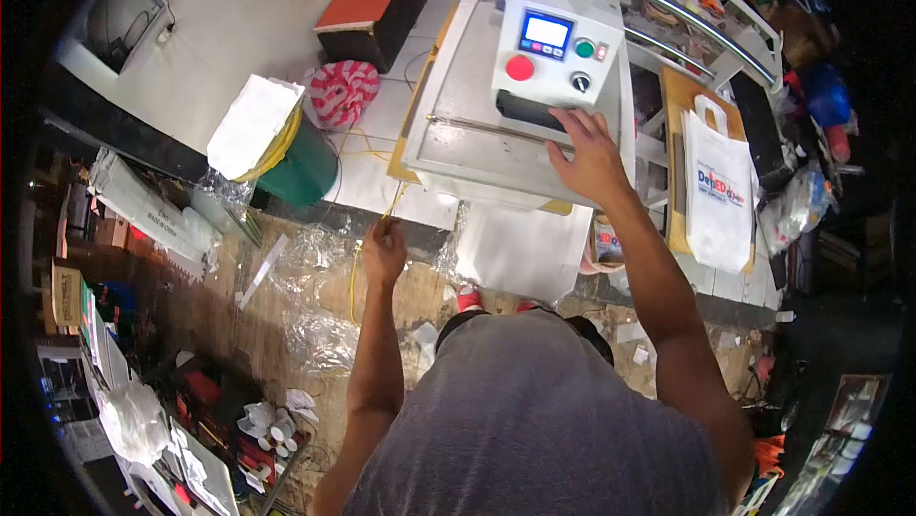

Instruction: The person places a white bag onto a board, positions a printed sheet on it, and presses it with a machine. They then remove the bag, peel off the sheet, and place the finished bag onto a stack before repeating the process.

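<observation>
A white machine with a control box stands in front of me; the box has a lit screen, a red button, a green button and a black knob. My right hand is open with its fingers apart, over the machine's bed, fingertips by the black bar under the box. Left of the machine's front edge, my left hand has its fingers curled together beside a yellow cord. Whether it grips the cord is hidden.
On a wooden board at the right lies a stack of white printed bags. A green bin topped with white sheets stands left, near a red-and-white striped bundle. Clear plastic scraps litter the floor.
</observation>
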`<state>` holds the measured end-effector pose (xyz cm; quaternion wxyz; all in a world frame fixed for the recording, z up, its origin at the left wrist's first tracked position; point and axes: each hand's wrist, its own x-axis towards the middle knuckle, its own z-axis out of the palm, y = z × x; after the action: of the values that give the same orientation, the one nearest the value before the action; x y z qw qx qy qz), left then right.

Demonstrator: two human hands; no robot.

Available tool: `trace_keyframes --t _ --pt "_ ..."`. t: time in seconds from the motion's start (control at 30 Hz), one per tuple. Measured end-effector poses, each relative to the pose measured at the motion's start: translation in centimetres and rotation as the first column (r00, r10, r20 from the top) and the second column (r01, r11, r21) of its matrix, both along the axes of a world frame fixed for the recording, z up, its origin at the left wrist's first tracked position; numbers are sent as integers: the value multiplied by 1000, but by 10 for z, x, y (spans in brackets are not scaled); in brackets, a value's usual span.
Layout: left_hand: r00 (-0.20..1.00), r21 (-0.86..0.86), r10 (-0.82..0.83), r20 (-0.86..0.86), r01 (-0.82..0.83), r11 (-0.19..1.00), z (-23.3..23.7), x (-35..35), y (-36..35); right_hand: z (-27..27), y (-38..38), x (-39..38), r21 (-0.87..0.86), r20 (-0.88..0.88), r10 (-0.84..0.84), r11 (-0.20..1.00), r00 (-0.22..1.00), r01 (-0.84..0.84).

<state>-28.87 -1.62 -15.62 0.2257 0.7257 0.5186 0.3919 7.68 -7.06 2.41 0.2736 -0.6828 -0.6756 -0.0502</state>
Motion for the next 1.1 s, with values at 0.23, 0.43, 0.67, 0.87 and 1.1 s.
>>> trace_keyframes --t 0.23,0.43,0.67,0.87,1.1 --pt "917 -414 25 -399 -204 887 -133 -94 -104 1 3 -5 58 5 96 994 995 -96" --pt "668 -644 -190 -719 -539 543 -296 -186 -242 -49 -73 99 119 -605 -268 901 750 418" --pt "920 -972 386 63 -31 233 -247 -147 -392 -293 -144 156 -488 -416 -623 767 662 416" --pt "895 -837 281 -347 -431 338 -143 -51 -417 -368 -140 123 -742 -314 -671 614 671 267" --pt "854 -789 304 -422 -511 340 -120 -33 -475 -435 -138 131 -679 -496 -630 710 597 185"
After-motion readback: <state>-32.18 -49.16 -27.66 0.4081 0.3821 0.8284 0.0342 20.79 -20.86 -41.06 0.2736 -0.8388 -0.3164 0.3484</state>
